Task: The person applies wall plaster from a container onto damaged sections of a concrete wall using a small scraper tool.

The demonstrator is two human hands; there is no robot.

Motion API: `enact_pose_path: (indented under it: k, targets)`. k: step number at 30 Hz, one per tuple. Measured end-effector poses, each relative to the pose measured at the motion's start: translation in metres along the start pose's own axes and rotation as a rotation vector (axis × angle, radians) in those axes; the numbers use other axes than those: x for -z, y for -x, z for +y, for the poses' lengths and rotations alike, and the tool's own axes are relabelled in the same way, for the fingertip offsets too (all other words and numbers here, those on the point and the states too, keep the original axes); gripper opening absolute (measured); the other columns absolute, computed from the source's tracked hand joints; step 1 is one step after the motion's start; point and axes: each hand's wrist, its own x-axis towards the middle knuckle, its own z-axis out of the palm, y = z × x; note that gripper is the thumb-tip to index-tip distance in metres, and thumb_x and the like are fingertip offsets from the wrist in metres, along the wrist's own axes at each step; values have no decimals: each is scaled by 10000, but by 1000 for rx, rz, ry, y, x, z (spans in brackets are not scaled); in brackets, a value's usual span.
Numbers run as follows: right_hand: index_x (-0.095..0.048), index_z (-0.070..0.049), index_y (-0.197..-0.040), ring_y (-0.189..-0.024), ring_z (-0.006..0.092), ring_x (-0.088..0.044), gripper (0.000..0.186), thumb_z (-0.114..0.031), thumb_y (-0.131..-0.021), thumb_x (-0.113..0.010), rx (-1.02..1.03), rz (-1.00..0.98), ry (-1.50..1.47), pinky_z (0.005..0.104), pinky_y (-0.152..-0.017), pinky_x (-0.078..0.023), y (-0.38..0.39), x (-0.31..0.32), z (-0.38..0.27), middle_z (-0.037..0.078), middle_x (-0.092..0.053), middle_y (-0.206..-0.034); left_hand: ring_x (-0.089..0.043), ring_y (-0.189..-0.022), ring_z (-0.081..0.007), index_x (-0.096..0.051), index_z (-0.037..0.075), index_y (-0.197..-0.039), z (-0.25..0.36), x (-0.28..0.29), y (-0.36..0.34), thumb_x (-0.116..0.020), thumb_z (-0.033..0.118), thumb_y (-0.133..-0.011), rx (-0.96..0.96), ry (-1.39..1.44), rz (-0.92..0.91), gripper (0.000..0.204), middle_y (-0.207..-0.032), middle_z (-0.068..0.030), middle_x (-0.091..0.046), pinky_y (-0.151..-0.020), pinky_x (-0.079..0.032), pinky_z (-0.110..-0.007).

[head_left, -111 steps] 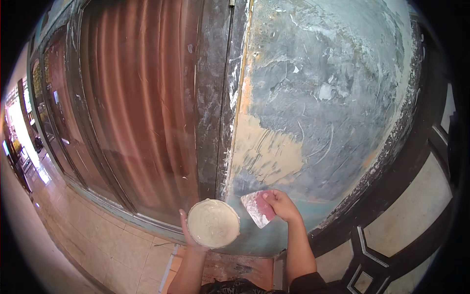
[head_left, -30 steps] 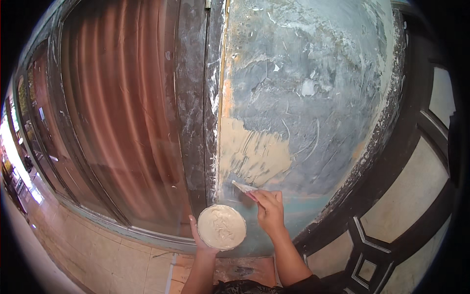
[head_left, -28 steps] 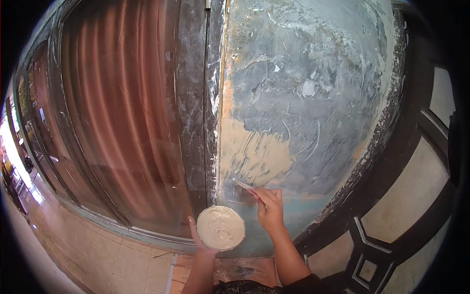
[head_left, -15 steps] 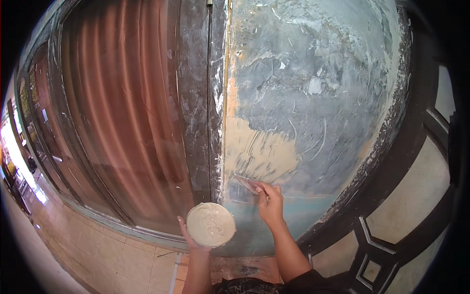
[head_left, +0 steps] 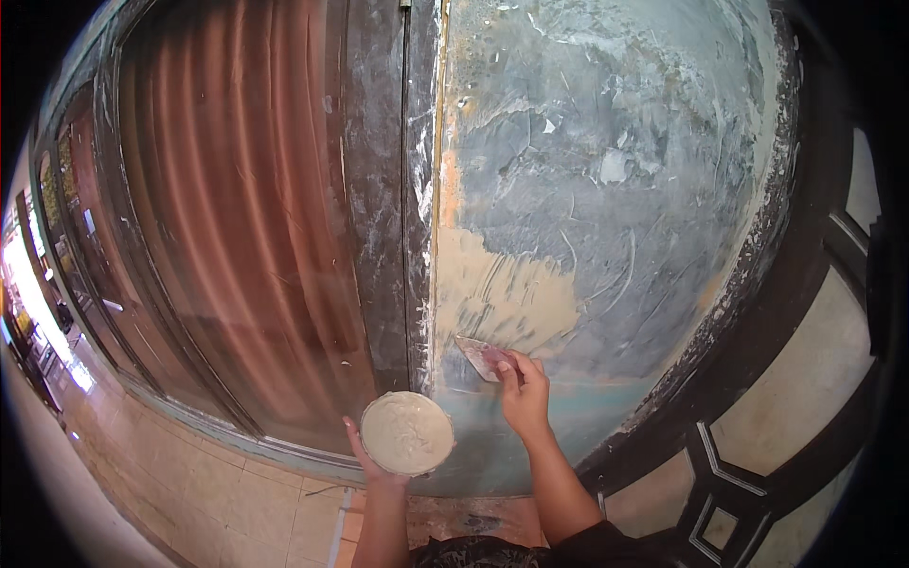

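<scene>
A round tub of cream-coloured putty [head_left: 407,434] rests in my left hand [head_left: 371,464], its thumb up along the left side and most of the fingers hidden beneath. My right hand [head_left: 525,390] pinches a flat putty knife [head_left: 483,358] with a reddish, smeared face. The tool's tip lies at the lower left edge of a fresh beige putty patch [head_left: 516,301], close to the wall's left border. Grey, scraped wall surface [head_left: 606,218] surrounds the patch, with a greenish band [head_left: 587,399] below.
Left of the wall stands a dark, paint-flecked frame [head_left: 383,189], then glass with a red-brown curtain [head_left: 237,208] behind. At the right is a dark panelled piece with pale insets [head_left: 800,379]. Tiled floor [head_left: 218,488] spreads at lower left.
My right hand has turned the putty knife so that its flat face shows more broadly. The tub in my left hand stays almost where it was.
</scene>
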Motion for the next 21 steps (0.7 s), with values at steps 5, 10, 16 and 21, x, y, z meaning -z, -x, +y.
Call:
enact_pose_path:
  k: [5,10,16,21]
  targets:
    - [-716,-4,-1214,-857,274,-624,228,-94,-1007,-689,-15,114,5,370,-790,-525,-6,4,-5,174,-672,-972,-551,-1318,-476,-529,111,-1482,-1,-1,-3,-371,841,-954,-3,-7,2,915,-1504,-189,-527,-950,-475,-821]
    - [-690,36,-1238,-921,192,-672,228,-66,-1036,-657,28,22,47,312,-819,-560,-1,1,1,125,-635,-1074,-547,-1320,-488,-529,109,-1487,-1,-6,1,-363,849,-950,27,15,-60,929,-1509,-197,-524,-943,-456,-846]
    - [-686,45,-1236,-935,198,-670,236,-71,-1031,-666,50,74,70,321,-838,-572,-9,0,-2,144,-631,-1114,-532,-1338,-485,-531,137,-1489,-1,-5,7,-376,844,-949,13,-9,-29,902,-1519,-177,-519,-938,-440,-866]
    - [-709,14,-1227,-911,285,-632,241,-79,-1006,-686,-17,107,-95,363,-803,-529,-2,-3,4,184,-651,-999,-527,-1347,-475,-537,157,-1483,-1,-6,8,-381,834,-955,16,0,-31,873,-1521,-163,-522,-947,-437,-865]
